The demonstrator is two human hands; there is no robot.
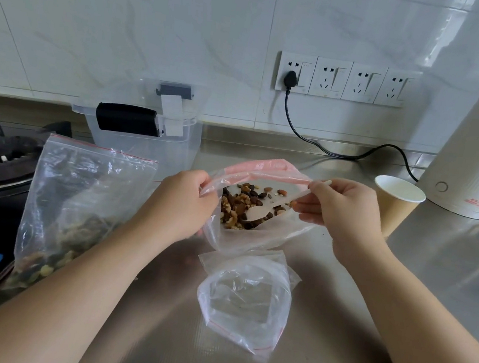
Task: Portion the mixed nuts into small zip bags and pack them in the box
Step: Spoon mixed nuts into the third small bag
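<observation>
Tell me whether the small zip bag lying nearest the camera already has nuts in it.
No. The small zip bag lies empty on the steel counter, while the nuts sit in the bag held above it.

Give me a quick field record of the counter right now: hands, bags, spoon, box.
left hand: pinches the left edge of the open nut bag
right hand: grips the spoon handle, bowl down in the mixed nuts
small zip bag: lies on the counter nearer the camera, mouth open, no nuts visible
second nut bag: stands at left, nuts at its bottom
box: clear, behind the bags, contents not discernible
paper cup: right, beside the kettle
</observation>
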